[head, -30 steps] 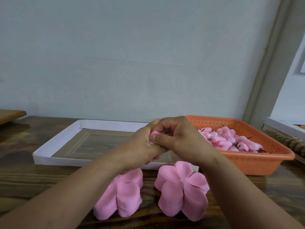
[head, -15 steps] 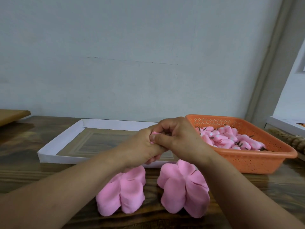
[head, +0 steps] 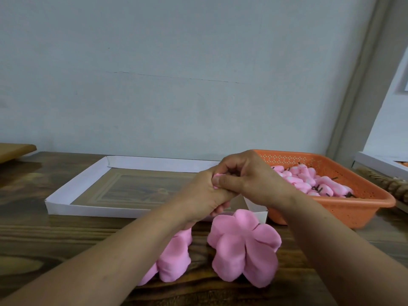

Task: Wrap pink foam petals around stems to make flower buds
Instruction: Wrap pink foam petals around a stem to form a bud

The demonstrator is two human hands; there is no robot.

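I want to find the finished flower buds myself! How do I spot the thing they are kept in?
Look along the dark wooden table to its right side, next to the flat white cardboard tray. There sits an orange plastic basket with tiny holes in its walls. It is the only orange thing there, and small pink buds with dark stems are piled inside.

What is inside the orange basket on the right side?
The orange basket holds a heap of pink foam buds with dark stems sticking out. The right hand covers its left end, and what lies under the heap cannot be seen.
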